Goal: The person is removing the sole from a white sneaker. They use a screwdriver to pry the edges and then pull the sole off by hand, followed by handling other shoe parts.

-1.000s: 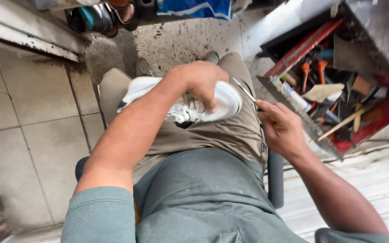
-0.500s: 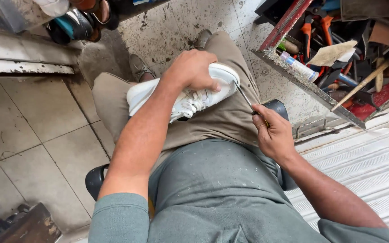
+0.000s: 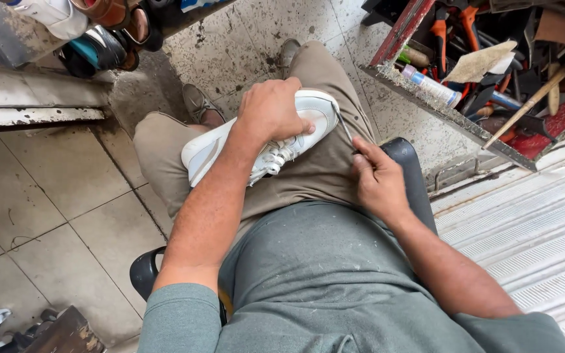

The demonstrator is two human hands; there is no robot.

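Left hand [image 3: 273,111] fingers clamped over white sneaker [image 3: 256,147] on lap, long axis lower left to upper right. Right hand [image 3: 377,180] fingers pinched on thin thread [image 3: 342,127] just right of toe.

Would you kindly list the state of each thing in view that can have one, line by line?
white sneaker: lying on its side across the lap, laces tied.
left hand: pressed down on the sneaker, gripping it.
right hand: closed, pinching a thin tool or thread that I cannot make out.
red tool tray: open, crammed with tools.
black stool: occupied by the seated person.
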